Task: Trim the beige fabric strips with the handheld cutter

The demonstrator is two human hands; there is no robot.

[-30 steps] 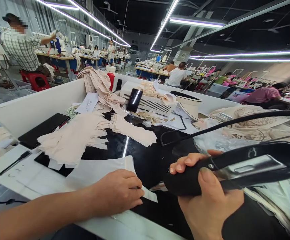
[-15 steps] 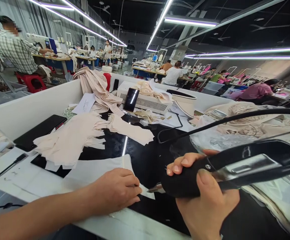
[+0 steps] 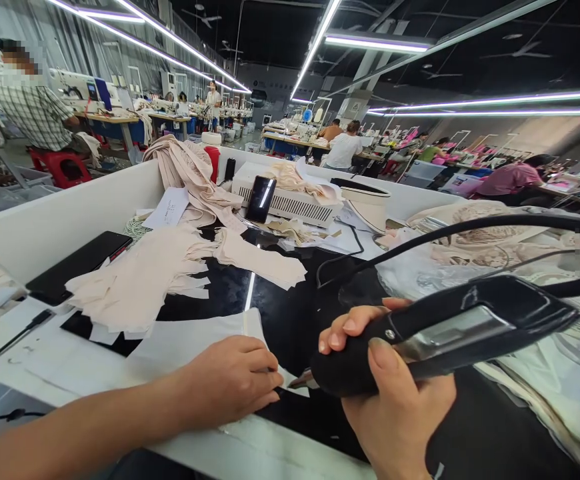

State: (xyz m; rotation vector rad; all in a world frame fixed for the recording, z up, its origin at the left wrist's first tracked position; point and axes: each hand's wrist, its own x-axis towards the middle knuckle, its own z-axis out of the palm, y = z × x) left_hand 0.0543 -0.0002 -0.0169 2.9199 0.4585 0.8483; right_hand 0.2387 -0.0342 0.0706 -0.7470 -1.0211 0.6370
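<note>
1. The white cloth (image 3: 190,337) is lying on the black tabletop (image 3: 285,320) at the near edge, its narrow end showing just past the left fingers.
2. The tool's tip (image 3: 304,381) is pointing at that end and overlapping it in view; I cannot tell whether it is touching.
3. The left hand (image 3: 235,380) is resting on the cloth, half closed, its fingers bending over the edge; I cannot tell whether they are pinching it.
4. The right hand (image 3: 395,393) is wrapping firmly around the black tool (image 3: 445,340).
5. Work on this piece is seemingly under way, not finished: no cut or mark is showing, though the left hand is hiding part of the cloth.
6. Beyond it, beige pieces (image 3: 130,280) are lying in a loose pile; whether they are done or waiting, I cannot tell.
7. Farther back, a phone (image 3: 261,199) is leaning against a white box (image 3: 295,208).
</note>
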